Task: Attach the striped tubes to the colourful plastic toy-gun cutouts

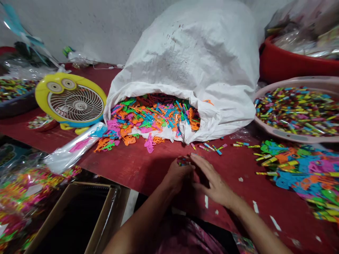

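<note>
My left hand [177, 175] is cupped on the red table [137, 165], closed around a bunch of small coloured sticks [183, 161]. My right hand [212, 178] lies next to it with fingers stretched out flat, touching the same bunch. Just beyond my hands a few loose coloured sticks [209, 146] lie on the table. Behind them a big white sack [190, 70] lies on its side, spilling bright plastic toy pieces [148, 120].
A pink basin [291, 135] full of coloured sticks sits at right, a red tub [291, 63] behind it. Plastic pieces and sticks [302, 173] are heaped at right. A yellow fan [71, 100] and a clear bag [74, 148] lie left. An open cardboard box [76, 218] stands below.
</note>
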A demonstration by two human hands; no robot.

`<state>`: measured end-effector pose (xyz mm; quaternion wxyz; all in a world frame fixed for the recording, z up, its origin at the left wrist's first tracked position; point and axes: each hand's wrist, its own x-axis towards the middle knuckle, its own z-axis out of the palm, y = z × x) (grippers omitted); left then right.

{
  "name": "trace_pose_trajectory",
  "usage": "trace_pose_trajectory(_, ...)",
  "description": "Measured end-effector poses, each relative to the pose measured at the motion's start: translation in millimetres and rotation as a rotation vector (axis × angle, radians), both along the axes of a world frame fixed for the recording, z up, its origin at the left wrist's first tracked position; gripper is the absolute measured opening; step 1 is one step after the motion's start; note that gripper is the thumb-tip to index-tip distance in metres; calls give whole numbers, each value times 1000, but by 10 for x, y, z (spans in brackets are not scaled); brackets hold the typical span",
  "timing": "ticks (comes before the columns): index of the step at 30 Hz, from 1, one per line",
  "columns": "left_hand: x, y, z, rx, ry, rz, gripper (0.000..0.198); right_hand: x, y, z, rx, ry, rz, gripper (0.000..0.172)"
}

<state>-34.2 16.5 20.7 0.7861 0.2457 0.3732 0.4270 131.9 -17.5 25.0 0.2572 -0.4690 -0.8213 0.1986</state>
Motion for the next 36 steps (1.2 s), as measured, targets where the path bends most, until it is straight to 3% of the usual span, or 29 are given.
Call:
trace_pose_trajectory(5,32,98,-68,-50,137,154,26,146,273,-204,93,-38,-402,32)
trace_pose_trajectory(8,97,99,-79,-10,226,225,22,65,329,-243,61,-53,-442,19)
trace_pose_trajectory(13,137,122,-88,77,199,248,19,-177,183,-153,-8,46,-353,23)
trace_pose_trajectory(17,103,186,-86,71,241,323,20,-194,199,-87,-66,63,-303,26)
trace_pose_trajectory(20,76,229,-69,45,234,371,21,-149,393,-79,-66,27,-389,27)
trace_pose_trajectory(24,59,246,-55,-9,170,341,24,-178,680,-137,-32,-56,-577,16)
trace_pose_trajectory(27,45,249,-70,6,157,344,27,-210,738,-192,-42,-66,-612,11)
trace_pose_trajectory(33,79,254,-85,55,135,393,27,-189,406,-213,-110,75,-468,18)
trace_pose_trajectory(36,148,223,-59,72,128,345,29,-226,249,-204,-125,136,-443,25)
